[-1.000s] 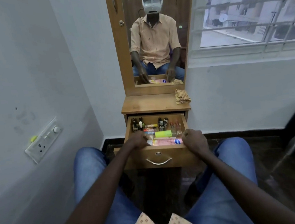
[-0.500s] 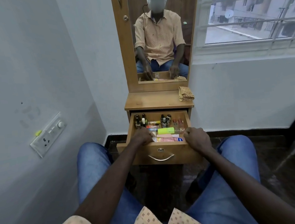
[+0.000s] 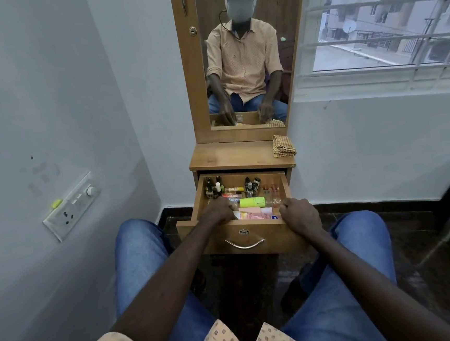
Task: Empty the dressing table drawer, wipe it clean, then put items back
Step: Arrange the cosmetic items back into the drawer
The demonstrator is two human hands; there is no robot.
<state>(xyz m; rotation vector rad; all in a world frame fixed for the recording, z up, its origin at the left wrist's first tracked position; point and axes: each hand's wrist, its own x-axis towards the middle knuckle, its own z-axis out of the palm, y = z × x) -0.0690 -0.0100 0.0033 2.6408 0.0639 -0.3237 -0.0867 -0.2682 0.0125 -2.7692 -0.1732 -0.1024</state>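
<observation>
Over the last second our hands barely moved: our left hand [image 3: 218,211] stayed reaching into the open drawer [image 3: 243,224], fingers curled among the pink packets [image 3: 255,213], though we could not tell what it gripped. Our right hand [image 3: 298,215] stayed clenched on the front edge, so emptying had hardly begun. The checked cloth [image 3: 283,145] waited on the wooden tabletop [image 3: 233,156], beneath the mirror [image 3: 243,54] by the window [image 3: 384,17].
</observation>
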